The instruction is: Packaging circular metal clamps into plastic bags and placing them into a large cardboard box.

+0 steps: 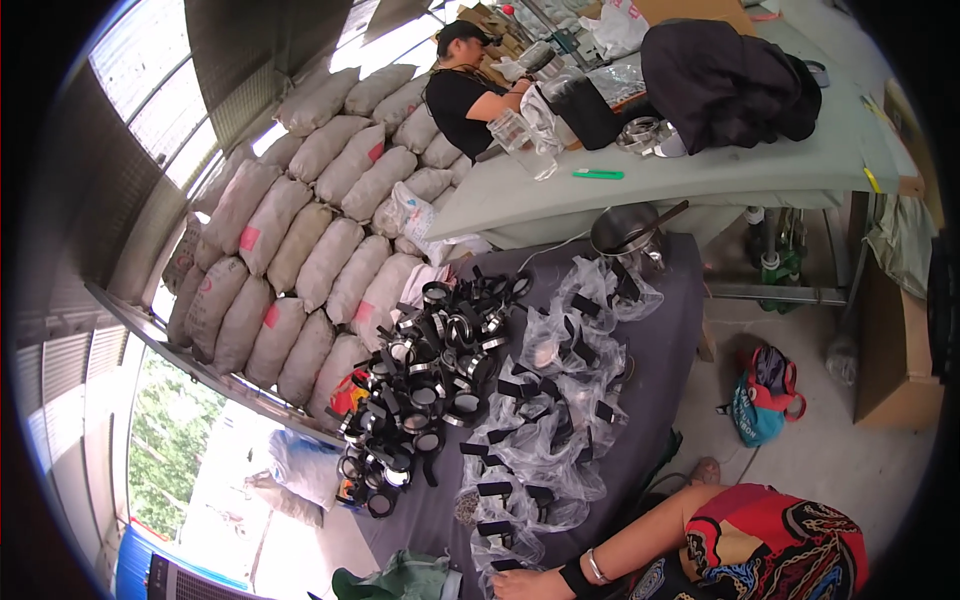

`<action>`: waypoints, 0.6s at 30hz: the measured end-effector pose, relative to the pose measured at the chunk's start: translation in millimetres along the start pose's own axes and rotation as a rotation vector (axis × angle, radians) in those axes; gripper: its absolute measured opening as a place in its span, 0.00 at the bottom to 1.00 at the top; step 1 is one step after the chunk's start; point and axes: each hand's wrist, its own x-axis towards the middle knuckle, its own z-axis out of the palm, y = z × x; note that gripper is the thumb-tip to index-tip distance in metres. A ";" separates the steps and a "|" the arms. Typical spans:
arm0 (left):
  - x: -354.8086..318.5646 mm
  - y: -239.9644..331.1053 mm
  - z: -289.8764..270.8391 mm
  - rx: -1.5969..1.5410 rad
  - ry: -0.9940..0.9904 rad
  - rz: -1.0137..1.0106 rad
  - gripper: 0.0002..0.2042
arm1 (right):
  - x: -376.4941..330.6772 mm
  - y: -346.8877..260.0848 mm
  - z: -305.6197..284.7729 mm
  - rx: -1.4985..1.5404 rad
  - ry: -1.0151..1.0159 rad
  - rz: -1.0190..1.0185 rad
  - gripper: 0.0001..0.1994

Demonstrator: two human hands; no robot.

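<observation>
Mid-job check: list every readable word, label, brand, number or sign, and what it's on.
Blue-and-red bag: pale lettering, not quoted here.
Grey sack: reddish print, too blurred to read.
White plastic bag at the top: red print, too small to read.

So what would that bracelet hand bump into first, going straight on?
The hand points left in the picture: past the black strap beside it, probably the green cloth, though depth is unclear.
</observation>
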 end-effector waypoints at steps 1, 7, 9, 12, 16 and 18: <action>0.5 0.8 2.6 -0.004 0.004 0.005 0.28 | 0.7 0.5 -0.4 0.024 -0.009 0.000 0.08; 24.9 25.3 9.2 -0.070 0.092 0.030 0.27 | 6.4 0.2 -2.8 -0.019 -0.008 -0.037 0.08; 32.7 32.1 9.4 -0.091 0.125 0.037 0.27 | 5.4 -0.4 -12.4 -0.033 -0.065 -0.045 0.08; 39.9 38.4 12.4 -0.104 0.154 0.051 0.27 | 4.3 -0.2 -4.6 -0.082 0.042 -0.056 0.07; 39.8 37.6 22.1 -0.095 0.153 0.071 0.27 | 6.6 2.7 -22.0 0.026 -0.143 0.021 0.08; 39.1 37.3 26.8 -0.091 0.153 0.080 0.27 | 7.1 2.5 -22.4 0.001 -0.158 0.016 0.10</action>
